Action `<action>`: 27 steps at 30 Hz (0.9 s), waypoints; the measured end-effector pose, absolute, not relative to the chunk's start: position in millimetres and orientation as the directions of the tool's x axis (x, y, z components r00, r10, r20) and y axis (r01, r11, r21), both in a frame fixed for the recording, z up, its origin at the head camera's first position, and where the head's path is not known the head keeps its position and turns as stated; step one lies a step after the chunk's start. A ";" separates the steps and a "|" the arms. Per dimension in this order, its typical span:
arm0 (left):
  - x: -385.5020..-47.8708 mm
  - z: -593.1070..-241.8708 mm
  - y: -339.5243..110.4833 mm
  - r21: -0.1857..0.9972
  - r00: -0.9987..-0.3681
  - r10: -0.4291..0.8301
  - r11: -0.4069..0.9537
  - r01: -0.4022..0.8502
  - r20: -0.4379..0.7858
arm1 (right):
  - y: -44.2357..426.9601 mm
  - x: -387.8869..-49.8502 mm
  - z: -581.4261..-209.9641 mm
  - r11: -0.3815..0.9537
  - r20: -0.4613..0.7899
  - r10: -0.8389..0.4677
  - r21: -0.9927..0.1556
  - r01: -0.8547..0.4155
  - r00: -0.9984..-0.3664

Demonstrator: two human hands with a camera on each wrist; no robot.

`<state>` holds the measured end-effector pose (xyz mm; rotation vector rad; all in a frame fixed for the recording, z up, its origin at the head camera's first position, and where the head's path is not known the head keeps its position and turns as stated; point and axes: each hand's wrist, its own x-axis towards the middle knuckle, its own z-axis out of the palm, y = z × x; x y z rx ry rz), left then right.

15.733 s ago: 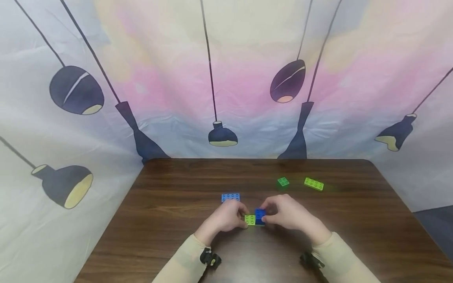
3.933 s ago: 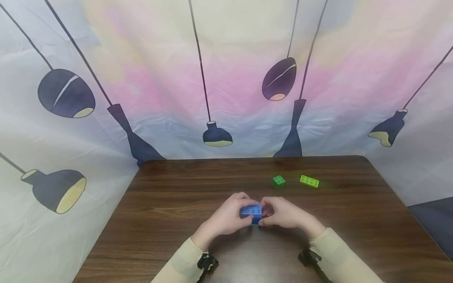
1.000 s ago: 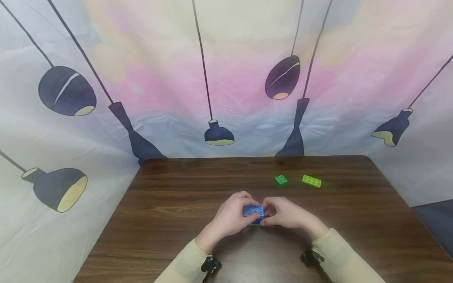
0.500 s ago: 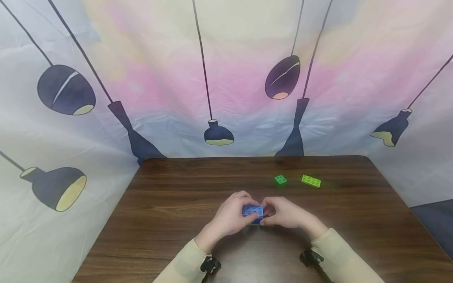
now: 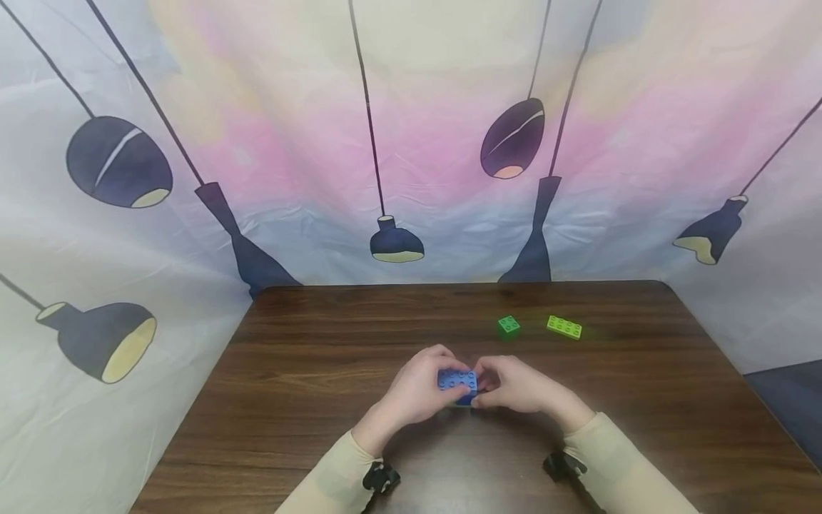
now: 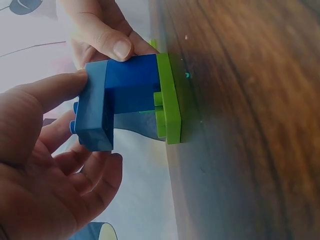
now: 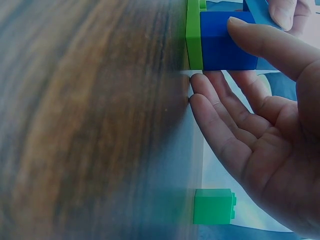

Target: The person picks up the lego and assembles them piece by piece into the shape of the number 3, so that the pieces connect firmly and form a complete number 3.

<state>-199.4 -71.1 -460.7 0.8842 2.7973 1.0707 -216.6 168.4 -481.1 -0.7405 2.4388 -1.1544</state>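
A light blue toy brick [image 5: 457, 380] sits on top of a dark blue brick [image 6: 132, 85], which stands on one end of a flat lime brick [image 6: 172, 107]. In the left wrist view the light blue brick juts out over the lime brick's bare studs, with a gap between. My left hand [image 5: 420, 385] grips the light blue brick between thumb and fingers. From the other side, my right hand [image 5: 520, 385] pinches the dark blue brick, its thumb on the near face in the right wrist view. The lime brick is mostly hidden in the head view.
Farther back on the brown wooden table [image 5: 308, 400] lie a small green brick [image 5: 509, 325] and a lime eight-stud brick [image 5: 564, 328]. A cloth printed with hanging lamps [image 5: 397, 243] hangs behind the table.
The light blue brick, earlier on the table at the left, is now on the dark blue brick. My left hand has gone from the lime brick to it. The last second shows hardly any movement.
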 end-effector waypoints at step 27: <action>-216.7 -445.7 -103.9 0.689 -0.805 0.588 0.552 0.469 0.077 | 168.0 -216.6 -479.0 0.544 -0.094 -0.579 -0.784 -0.298 -0.810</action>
